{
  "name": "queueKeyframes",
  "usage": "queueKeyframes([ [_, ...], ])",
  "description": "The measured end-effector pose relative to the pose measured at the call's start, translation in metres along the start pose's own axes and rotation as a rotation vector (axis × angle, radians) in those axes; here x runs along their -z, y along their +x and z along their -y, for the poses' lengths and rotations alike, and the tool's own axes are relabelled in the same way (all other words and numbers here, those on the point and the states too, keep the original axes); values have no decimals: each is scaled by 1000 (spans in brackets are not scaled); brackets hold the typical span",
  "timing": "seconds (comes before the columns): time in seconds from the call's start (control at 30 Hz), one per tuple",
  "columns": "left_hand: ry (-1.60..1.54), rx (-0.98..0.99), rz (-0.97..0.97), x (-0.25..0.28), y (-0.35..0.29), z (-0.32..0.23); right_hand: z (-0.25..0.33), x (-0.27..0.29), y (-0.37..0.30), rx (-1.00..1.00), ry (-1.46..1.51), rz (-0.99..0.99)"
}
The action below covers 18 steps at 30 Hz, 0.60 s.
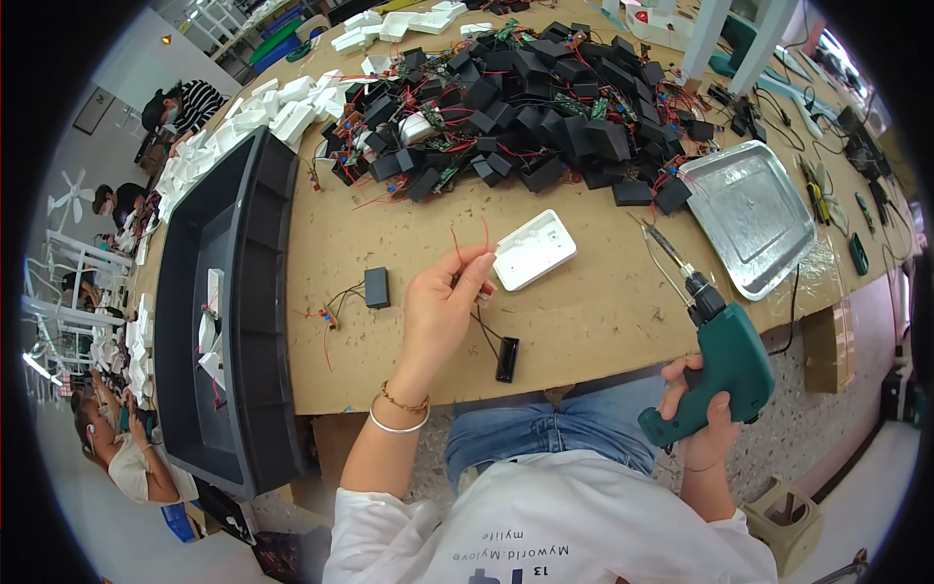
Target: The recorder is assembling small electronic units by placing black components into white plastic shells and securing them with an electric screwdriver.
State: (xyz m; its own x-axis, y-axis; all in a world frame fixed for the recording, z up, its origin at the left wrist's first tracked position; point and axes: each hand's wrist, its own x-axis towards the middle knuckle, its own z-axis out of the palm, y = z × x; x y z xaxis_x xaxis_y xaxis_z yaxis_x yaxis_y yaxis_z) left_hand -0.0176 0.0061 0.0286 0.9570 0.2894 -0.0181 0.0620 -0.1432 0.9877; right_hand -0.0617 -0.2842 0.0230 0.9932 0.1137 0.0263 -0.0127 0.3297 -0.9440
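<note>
My left hand (440, 304) is closed in a pinch above the table on a small wired part, mostly hidden by the fingers. Thin red wires (485, 234) stick up from it, and dark leads run down to a small black battery holder (507, 359) near the table's front edge. Just right of the fingertips lies a white plastic shell (535, 249), open side up. Wrapped round the handle of a green soldering gun (736, 362) is my right hand (708, 433); its metal tip points up and left over the table. A black box (377, 288) lies left, wired to a small circuit board (329, 318).
Black boxes with wires and boards form a large heap (545, 107) at the back. A deep black crate (255, 389) stands left, holding a few white pieces. Right are a metal tray (747, 219), pliers (817, 202) and cables. White shells (277, 107) and several people appear far left.
</note>
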Motion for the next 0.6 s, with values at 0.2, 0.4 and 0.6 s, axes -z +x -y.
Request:
queueKeyframes([
  [0.2,175,-107,-93,-14,9,9,-4,0,-1,-41,-10,44],
  [0.4,473,-387,-105,-39,12,20,-7,4,-1,-69,-9,33],
  [0.6,613,-525,70,-58,-4,17,-10,12,-3,-88,-16,14],
])
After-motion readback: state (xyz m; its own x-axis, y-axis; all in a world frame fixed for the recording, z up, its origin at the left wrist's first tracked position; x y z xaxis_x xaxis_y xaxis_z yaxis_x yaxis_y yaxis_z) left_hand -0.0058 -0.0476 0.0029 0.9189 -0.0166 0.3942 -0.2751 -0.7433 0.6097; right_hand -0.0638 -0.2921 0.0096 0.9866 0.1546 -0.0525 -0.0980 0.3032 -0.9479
